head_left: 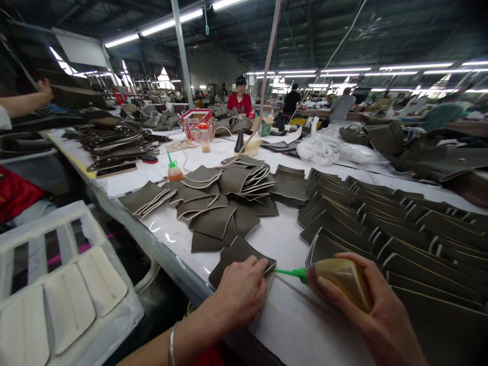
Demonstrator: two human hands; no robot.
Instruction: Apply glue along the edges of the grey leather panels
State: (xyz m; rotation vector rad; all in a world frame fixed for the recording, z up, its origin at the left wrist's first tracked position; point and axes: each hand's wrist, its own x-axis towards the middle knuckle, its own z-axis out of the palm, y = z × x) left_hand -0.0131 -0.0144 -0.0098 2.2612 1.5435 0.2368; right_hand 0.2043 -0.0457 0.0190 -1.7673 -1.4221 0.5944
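Observation:
In my right hand (381, 305) is a squeeze bottle (337, 279) of amber liquid, tipped on its side with its thin green nozzle pointing left. The nozzle tip meets the right edge of a dark olive leather-like piece (238, 254) near the table's front edge. My left hand (244, 287) lies over that piece, fingers bent and pressed together at its right corner. Behind it is a loose heap of similar pieces (213, 221) with pale edges. To the right, overlapping rows of such pieces (419, 229) cover the table, partly behind my right hand.
A second green-tipped bottle (175, 169), a red-capped jar (205, 137) and a patterned box (196, 124) stand farther back. A phone (116, 170) lies by stacked dark pieces (118, 142). At left is a white crate (131, 300) with pale panels. Other people work beyond; one arm (26, 101) reaches in.

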